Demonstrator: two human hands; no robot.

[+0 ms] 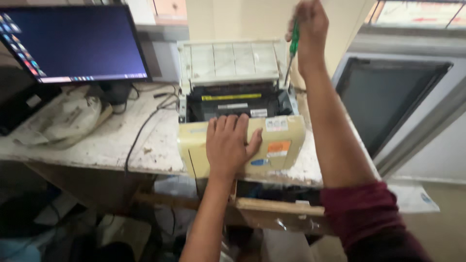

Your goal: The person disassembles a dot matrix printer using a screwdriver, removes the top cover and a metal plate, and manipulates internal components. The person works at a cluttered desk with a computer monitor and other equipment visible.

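Gripping screwdriver (294, 42), right hand (310, 29) above printer (242, 140)

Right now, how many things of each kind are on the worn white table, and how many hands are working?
Yellowed beige printer with raised lid: 1
Black computer monitor: 1
Green-handled screwdriver: 1
Crumpled white cloth bag: 1
Hands: 2, left and right
Total: 6

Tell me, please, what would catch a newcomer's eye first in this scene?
The yellowed printer with its lid up, mid-table, draws the eye, with the left hand flat on its front. Above its right rear corner, the right hand grips a green-handled screwdriver. A lit monitor stands at far left.
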